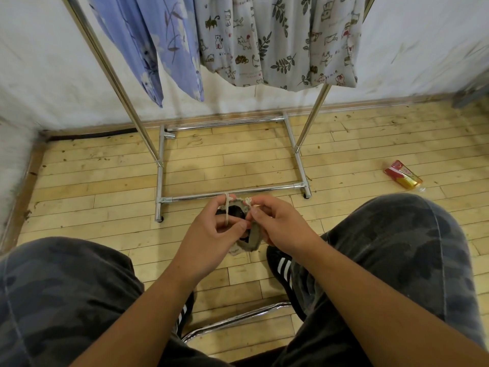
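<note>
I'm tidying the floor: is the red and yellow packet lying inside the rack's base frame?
No, the red and yellow packet lies on the floor outside the rack's base frame, to its right.

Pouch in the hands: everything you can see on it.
The pouch is small, coarse grey-beige cloth, its gathered mouth partly open toward the camera on something dark that I cannot identify. A pale drawstring loops round the left hand's forefinger; the right hand pinches the rim. Held in the air above the floor, nothing else touches it.
</note>
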A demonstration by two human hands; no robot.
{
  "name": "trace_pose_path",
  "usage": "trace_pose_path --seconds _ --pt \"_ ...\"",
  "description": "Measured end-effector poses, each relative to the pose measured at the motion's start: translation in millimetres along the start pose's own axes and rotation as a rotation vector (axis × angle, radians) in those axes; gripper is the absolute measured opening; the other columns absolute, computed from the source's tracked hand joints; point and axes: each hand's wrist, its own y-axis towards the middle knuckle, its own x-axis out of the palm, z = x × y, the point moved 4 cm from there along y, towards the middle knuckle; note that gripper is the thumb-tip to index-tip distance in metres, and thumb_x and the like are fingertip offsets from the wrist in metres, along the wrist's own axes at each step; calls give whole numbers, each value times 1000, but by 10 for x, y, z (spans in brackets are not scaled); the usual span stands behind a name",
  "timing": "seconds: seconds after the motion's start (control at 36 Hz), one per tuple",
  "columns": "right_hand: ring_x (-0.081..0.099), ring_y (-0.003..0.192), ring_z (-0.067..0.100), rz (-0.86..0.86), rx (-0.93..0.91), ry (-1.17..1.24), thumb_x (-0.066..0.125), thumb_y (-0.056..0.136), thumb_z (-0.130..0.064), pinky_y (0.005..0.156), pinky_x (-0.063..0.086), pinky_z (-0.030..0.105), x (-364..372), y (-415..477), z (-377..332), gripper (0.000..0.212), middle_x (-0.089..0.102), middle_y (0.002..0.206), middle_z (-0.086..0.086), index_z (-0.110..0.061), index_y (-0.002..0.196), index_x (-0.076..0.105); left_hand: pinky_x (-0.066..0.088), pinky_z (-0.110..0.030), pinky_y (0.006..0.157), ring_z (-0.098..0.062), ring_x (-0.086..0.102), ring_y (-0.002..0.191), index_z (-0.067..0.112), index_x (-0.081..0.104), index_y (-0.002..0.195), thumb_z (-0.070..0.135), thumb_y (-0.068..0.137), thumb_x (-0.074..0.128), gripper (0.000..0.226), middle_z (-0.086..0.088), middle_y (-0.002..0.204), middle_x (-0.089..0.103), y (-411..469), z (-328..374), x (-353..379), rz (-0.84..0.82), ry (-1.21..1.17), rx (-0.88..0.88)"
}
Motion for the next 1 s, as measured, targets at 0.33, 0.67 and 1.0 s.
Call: trace_pose_path --seconds 0.33,0.67,1.0 --pt "53 52 -1 -132 -64 -27 50 107 -11 53 44 20 72 -94 -115 22 70 91 2 -17 120 68 58 -35 90 -3 74 94 45 39 136 32 95 70 53 14 102 77 13 -251 208 -174 68 -129" --pt "56 61 14 -120 -43 69 51 108 -15 56 47 21 66 -65 -113 23 77 102 1 -24 125 64 56 -32 87 -9 73 101 49 46 134 29 91 77 57 7 107 76 63 -219 140 -61 -29 -38" --pt "62 65 -1 -123 -57 69 57 105 -13 56 47 12 56 -63 -87 24 74 96 -3 -21 124 69 61 -38 88 -18 74 96 47 36 152 25 97 70 68 5 103 76 42 -158 88 -30 -13 38"
